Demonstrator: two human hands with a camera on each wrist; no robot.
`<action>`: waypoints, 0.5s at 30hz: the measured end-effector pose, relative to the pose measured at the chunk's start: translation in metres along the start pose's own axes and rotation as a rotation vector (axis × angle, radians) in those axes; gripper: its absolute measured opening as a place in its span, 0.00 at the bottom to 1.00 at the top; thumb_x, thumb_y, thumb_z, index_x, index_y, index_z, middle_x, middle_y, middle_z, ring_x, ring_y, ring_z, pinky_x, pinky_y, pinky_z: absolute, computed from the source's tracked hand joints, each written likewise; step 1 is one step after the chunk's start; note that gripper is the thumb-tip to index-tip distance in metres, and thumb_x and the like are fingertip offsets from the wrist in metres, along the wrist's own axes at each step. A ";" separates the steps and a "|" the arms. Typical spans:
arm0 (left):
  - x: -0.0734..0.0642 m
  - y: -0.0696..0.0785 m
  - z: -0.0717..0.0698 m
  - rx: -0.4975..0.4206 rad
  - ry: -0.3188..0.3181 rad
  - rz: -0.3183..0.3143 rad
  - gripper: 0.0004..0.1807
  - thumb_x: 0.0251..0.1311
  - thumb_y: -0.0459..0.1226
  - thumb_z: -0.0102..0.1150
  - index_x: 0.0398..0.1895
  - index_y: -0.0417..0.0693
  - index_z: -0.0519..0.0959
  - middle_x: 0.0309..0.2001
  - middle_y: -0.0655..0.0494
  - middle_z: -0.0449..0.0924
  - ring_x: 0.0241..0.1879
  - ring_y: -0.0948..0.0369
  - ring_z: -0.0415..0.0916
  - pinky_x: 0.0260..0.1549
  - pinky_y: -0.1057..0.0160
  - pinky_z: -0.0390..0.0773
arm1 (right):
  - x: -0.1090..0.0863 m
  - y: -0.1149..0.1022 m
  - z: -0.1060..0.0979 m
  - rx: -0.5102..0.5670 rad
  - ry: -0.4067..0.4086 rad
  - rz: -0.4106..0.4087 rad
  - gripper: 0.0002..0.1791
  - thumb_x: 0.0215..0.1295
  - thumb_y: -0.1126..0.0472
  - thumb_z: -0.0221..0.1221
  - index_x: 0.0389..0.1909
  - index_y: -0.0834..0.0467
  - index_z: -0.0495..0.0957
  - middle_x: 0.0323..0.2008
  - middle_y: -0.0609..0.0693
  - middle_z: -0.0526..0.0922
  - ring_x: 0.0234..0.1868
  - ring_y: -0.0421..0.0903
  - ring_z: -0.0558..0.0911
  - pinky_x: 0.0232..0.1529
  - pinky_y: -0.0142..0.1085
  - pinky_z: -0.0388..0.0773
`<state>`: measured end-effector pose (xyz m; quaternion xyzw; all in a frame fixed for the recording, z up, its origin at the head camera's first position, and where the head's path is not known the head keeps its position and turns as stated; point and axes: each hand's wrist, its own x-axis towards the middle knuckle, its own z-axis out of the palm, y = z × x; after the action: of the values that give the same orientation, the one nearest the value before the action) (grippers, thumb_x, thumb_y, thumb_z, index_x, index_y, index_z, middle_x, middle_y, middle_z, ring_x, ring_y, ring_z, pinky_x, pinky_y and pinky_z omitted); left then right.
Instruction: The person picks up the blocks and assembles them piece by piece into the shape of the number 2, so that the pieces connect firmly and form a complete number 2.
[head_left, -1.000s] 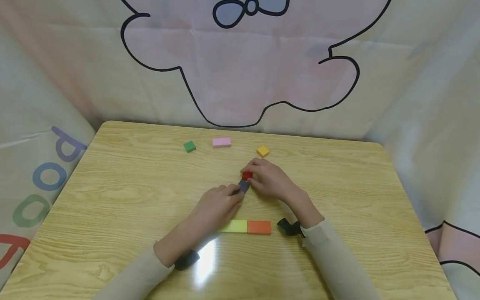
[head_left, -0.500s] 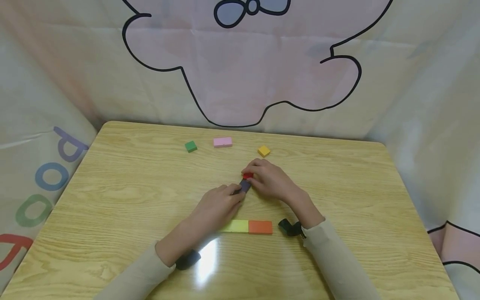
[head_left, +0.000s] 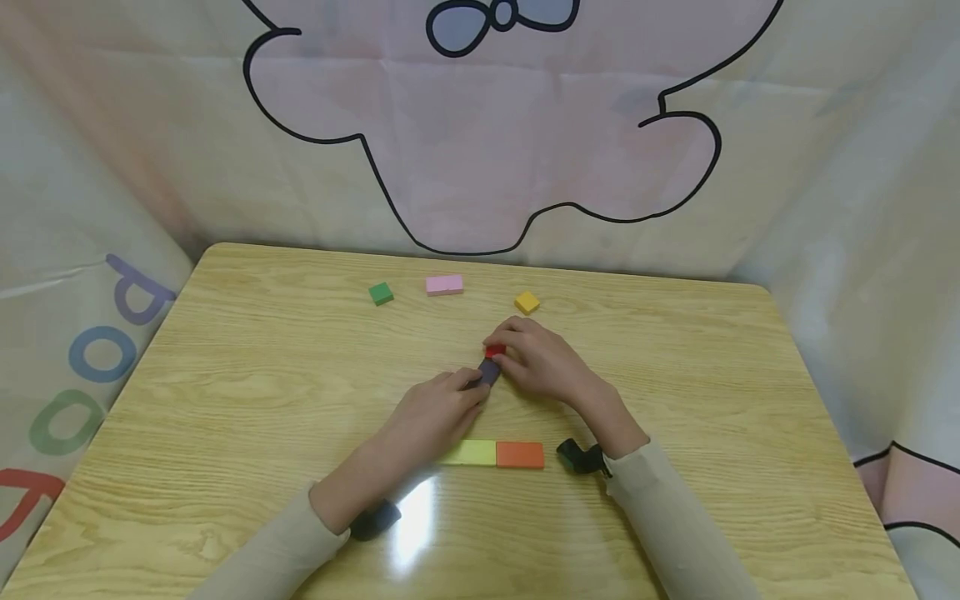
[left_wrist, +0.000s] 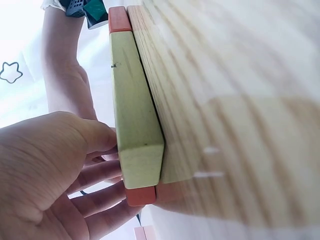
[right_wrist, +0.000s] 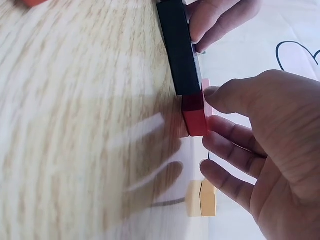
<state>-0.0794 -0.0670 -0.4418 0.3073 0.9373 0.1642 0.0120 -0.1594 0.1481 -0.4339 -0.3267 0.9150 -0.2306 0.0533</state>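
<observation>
Near the table's middle, my left hand [head_left: 431, 408] grips a dark block [head_left: 489, 371] between thumb and fingers. The right hand [head_left: 543, 358] pinches a small red block [head_left: 496, 351] at the dark one's far end. In the right wrist view the red block [right_wrist: 195, 117] touches the end of the dark block [right_wrist: 182, 55], both lying on the table. Closer to the person, a yellow-green block [head_left: 474, 452] lies end to end with an orange block [head_left: 520, 455]. In the left wrist view, another orange-red piece [left_wrist: 141, 195] shows at the yellow-green block's near end.
Along the wooden table's [head_left: 675, 375] far side lie a green block [head_left: 381, 293], a pink block [head_left: 445, 285] and a yellow block [head_left: 527, 302]. A printed cloth [head_left: 465, 150] hangs behind the table. Dark wrist-worn devices [head_left: 375, 521] sit at both cuffs.
Both hands stay at the dark and red blocks with hardly any movement. The whole head view shifts very slightly; the other blocks keep their places.
</observation>
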 end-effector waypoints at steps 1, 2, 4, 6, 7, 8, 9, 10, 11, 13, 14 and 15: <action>0.000 0.000 0.000 -0.003 0.001 0.001 0.17 0.77 0.42 0.59 0.63 0.51 0.85 0.63 0.51 0.83 0.55 0.55 0.85 0.52 0.57 0.88 | 0.000 0.000 0.000 -0.002 0.004 0.002 0.11 0.75 0.61 0.62 0.53 0.55 0.88 0.54 0.51 0.86 0.55 0.48 0.84 0.58 0.45 0.84; 0.000 0.000 -0.001 -0.006 0.002 0.003 0.17 0.77 0.42 0.60 0.63 0.50 0.85 0.63 0.51 0.83 0.55 0.55 0.85 0.52 0.57 0.88 | 0.000 0.000 0.000 -0.002 0.007 0.004 0.11 0.75 0.61 0.62 0.53 0.55 0.88 0.54 0.50 0.86 0.55 0.48 0.84 0.58 0.46 0.84; 0.000 0.000 -0.001 -0.008 0.002 0.003 0.17 0.77 0.42 0.60 0.63 0.50 0.85 0.62 0.52 0.83 0.54 0.56 0.86 0.52 0.57 0.88 | 0.000 0.000 -0.001 0.002 0.010 0.011 0.11 0.75 0.61 0.62 0.52 0.55 0.88 0.53 0.50 0.86 0.56 0.48 0.84 0.58 0.46 0.84; 0.001 0.000 -0.001 -0.011 -0.001 0.001 0.17 0.77 0.42 0.60 0.63 0.50 0.85 0.61 0.52 0.83 0.54 0.57 0.86 0.52 0.58 0.88 | -0.001 0.001 -0.003 0.005 0.016 0.024 0.11 0.75 0.61 0.62 0.53 0.55 0.88 0.54 0.50 0.86 0.56 0.48 0.85 0.58 0.46 0.84; 0.001 0.000 -0.001 -0.013 -0.002 -0.001 0.17 0.77 0.42 0.60 0.63 0.50 0.85 0.61 0.52 0.83 0.54 0.57 0.86 0.52 0.58 0.88 | -0.001 0.001 -0.003 0.004 0.021 0.032 0.11 0.75 0.61 0.62 0.54 0.55 0.88 0.54 0.51 0.86 0.57 0.49 0.85 0.59 0.47 0.84; 0.001 0.000 0.000 -0.014 -0.003 -0.003 0.17 0.76 0.42 0.61 0.63 0.50 0.85 0.61 0.52 0.84 0.54 0.58 0.86 0.52 0.58 0.88 | -0.002 0.002 -0.004 0.006 0.030 0.045 0.12 0.75 0.61 0.62 0.54 0.55 0.87 0.55 0.51 0.86 0.57 0.49 0.85 0.59 0.48 0.84; 0.001 0.000 0.000 -0.016 -0.005 -0.004 0.17 0.76 0.42 0.61 0.63 0.51 0.85 0.60 0.52 0.84 0.54 0.58 0.86 0.52 0.58 0.88 | -0.002 0.003 -0.005 0.004 0.044 0.060 0.12 0.75 0.60 0.62 0.55 0.54 0.87 0.55 0.51 0.86 0.57 0.50 0.85 0.59 0.49 0.84; 0.001 0.000 0.000 -0.017 -0.005 -0.004 0.17 0.76 0.42 0.61 0.63 0.51 0.85 0.60 0.52 0.84 0.54 0.58 0.87 0.52 0.58 0.88 | -0.002 0.004 -0.006 0.002 0.064 0.073 0.13 0.75 0.60 0.62 0.56 0.55 0.87 0.55 0.52 0.86 0.57 0.51 0.85 0.59 0.50 0.84; 0.001 0.000 0.000 -0.017 -0.005 -0.004 0.17 0.76 0.42 0.61 0.62 0.51 0.85 0.60 0.52 0.84 0.54 0.58 0.87 0.52 0.58 0.88 | -0.002 0.006 -0.007 0.003 0.084 0.090 0.13 0.76 0.60 0.61 0.56 0.55 0.87 0.55 0.53 0.86 0.57 0.52 0.86 0.58 0.51 0.85; 0.001 0.001 0.000 -0.015 -0.002 -0.004 0.17 0.76 0.41 0.62 0.62 0.51 0.86 0.60 0.52 0.84 0.53 0.57 0.87 0.51 0.58 0.89 | -0.001 0.010 -0.009 0.004 0.126 0.125 0.14 0.76 0.59 0.61 0.57 0.55 0.86 0.55 0.53 0.86 0.56 0.53 0.86 0.57 0.52 0.85; 0.001 0.001 0.000 -0.013 0.002 -0.002 0.16 0.76 0.41 0.62 0.62 0.51 0.86 0.61 0.52 0.84 0.53 0.57 0.88 0.51 0.58 0.89 | 0.000 0.012 -0.011 0.011 0.146 0.140 0.14 0.76 0.59 0.61 0.58 0.55 0.86 0.55 0.54 0.86 0.56 0.54 0.86 0.56 0.53 0.85; 0.001 0.001 0.000 -0.012 0.009 0.000 0.16 0.76 0.41 0.62 0.62 0.51 0.86 0.61 0.51 0.84 0.53 0.57 0.88 0.51 0.58 0.89 | 0.001 0.014 -0.012 0.013 0.165 0.151 0.14 0.76 0.59 0.61 0.58 0.56 0.86 0.54 0.54 0.86 0.55 0.54 0.86 0.54 0.53 0.85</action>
<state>-0.0802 -0.0659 -0.4413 0.3064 0.9364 0.1711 0.0096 -0.1714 0.1618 -0.4296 -0.2363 0.9368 -0.2579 -0.0030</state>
